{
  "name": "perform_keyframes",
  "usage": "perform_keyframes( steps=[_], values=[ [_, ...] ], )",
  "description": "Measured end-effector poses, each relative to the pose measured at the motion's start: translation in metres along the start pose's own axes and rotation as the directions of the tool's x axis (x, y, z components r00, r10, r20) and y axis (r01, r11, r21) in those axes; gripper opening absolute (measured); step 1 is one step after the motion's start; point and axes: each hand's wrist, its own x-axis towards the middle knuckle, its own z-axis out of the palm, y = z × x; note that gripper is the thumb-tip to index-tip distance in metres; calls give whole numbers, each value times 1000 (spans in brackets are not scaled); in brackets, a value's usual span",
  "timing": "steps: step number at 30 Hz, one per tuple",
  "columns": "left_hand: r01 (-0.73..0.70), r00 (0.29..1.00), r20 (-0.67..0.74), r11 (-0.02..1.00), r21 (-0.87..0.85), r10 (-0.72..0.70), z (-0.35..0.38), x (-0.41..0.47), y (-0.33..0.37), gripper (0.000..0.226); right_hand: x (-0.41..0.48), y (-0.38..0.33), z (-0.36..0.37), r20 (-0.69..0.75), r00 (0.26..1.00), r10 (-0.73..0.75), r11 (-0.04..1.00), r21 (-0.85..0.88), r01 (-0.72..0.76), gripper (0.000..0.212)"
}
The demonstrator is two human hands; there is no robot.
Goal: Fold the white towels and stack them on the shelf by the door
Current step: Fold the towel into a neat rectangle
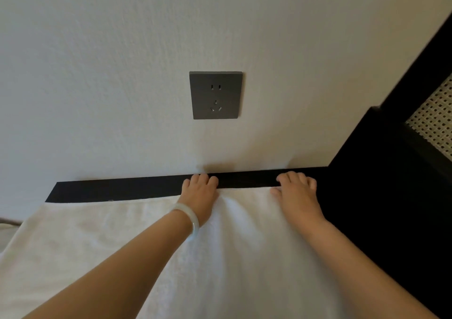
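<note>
Towel (171, 245) looks soft, light, limp — take its far edge; left hand (199, 192) and right hand (297, 192) rest there, fingers curled over — whether they pinch it, I cannot tell.

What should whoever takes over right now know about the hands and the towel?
Left hand, pale bangle on the wrist: rests on the far edge of the white towel, fingers reaching over it onto the dark surface; whether it pinches the edge is unclear.
Right hand: likewise, further right on that edge.
Towel: spread on the dark surface below the wall socket, wrinkled between the hands.
Done: towel laid out; no fold visible.
Left: fold it and stack it; the shelf and other towels are out of view.
</note>
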Motion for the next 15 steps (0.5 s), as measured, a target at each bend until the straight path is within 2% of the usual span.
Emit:
perform_keyframes(
  steps=[2,3,4,5,6,8,9,12,13,15],
  values=[
    [-26,981,-192,998,63,38,5,-8,7,34,-26,-23,4,-55,996,-73,992,98,78,45],
    [-84,959,-268,996,36,91,3,-15,16,27,-41,-34,8,-23,987,-157,976,147,159,50],
    [-152,947,-284,988,10,149,5,-23,26,23,-56,-40,13,28,972,-235,960,163,228,54],
    [-193,956,-232,981,-29,181,4,-32,36,31,-67,-41,16,73,959,-274,951,173,258,57],
    [-197,976,-111,978,-74,188,2,-40,45,44,-70,-36,17,123,955,-271,950,193,245,60],
    [-126,976,169,990,-61,135,9,-49,49,62,-57,-11,18,161,970,-181,968,201,148,67],
    [-110,970,213,993,-42,116,13,-50,47,69,-46,3,16,201,976,-89,984,167,56,67],
    [-132,974,183,991,-19,134,20,-49,46,93,-17,25,5,288,939,187,981,-5,-194,63],
    [-126,980,153,992,-29,130,20,-52,49,95,-15,21,1,268,938,218,975,-34,-217,65],
    [-142,982,125,989,-27,144,22,-61,58,86,-26,6,-3,160,978,131,990,35,-138,70]
  ],
)
